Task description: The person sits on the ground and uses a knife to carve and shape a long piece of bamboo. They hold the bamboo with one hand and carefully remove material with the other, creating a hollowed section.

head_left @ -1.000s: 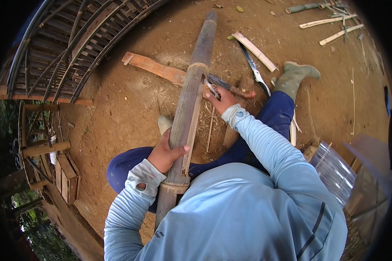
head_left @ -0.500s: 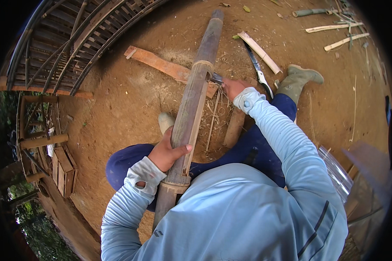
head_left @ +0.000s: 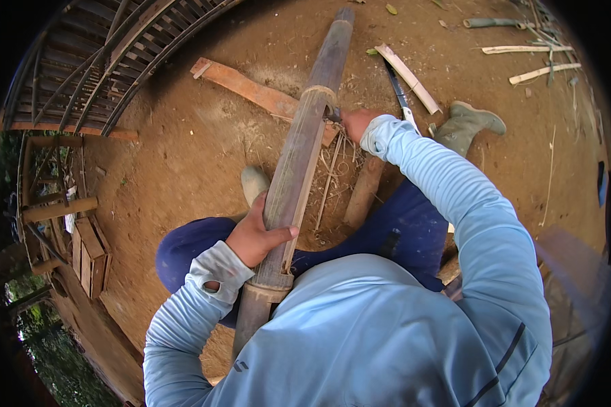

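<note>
A long, thick bamboo pole point(head_left: 293, 163) lies slanting across my lap, its far end toward the top of the view. A lengthwise slot is cut along its right side. My left hand point(head_left: 254, 235) wraps over the near part, thumb pressing across the top near the slot's edge. Farther up, my right hand point(head_left: 360, 125) is closed around a knife point(head_left: 334, 115), with most of its handle hidden. The blade touches the slot's far end, just below a node ring. Thin shavings point(head_left: 339, 148) lie on the ground beneath.
An orange-brown board point(head_left: 251, 89) and a short round log point(head_left: 365, 190) lie under and beside the pole. Beyond my right hand are a saw point(head_left: 397, 91) and a split bamboo strip point(head_left: 409, 78). A slatted bamboo frame point(head_left: 95, 68) and wooden box point(head_left: 89, 256) stand left.
My right hand has pushed the knife closer to the slot's far end, and my right elbow has swung outward. My left hand keeps its place on the pole. The view has shifted slightly.
</note>
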### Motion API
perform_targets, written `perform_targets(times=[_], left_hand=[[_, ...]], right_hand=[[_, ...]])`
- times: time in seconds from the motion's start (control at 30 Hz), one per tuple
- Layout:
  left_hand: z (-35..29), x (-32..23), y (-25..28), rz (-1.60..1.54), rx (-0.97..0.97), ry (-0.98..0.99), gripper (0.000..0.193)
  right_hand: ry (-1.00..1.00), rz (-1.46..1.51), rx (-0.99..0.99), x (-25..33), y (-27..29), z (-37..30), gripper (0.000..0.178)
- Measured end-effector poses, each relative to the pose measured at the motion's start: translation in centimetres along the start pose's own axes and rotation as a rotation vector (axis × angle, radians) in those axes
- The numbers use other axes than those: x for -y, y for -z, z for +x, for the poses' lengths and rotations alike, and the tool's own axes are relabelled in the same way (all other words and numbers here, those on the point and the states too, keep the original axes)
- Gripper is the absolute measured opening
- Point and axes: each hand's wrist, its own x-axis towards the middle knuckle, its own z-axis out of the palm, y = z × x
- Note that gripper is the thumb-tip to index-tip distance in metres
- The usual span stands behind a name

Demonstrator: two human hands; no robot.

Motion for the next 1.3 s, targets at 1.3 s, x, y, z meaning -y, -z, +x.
perform_targets(times=[1.3], left_hand=[[0.6, 0.3, 0.1, -0.063, 0.017, -0.003, 0.093]], right_hand=[[0.09, 0.766, -0.144, 10.3, -7.0, -14.5, 0.023]])
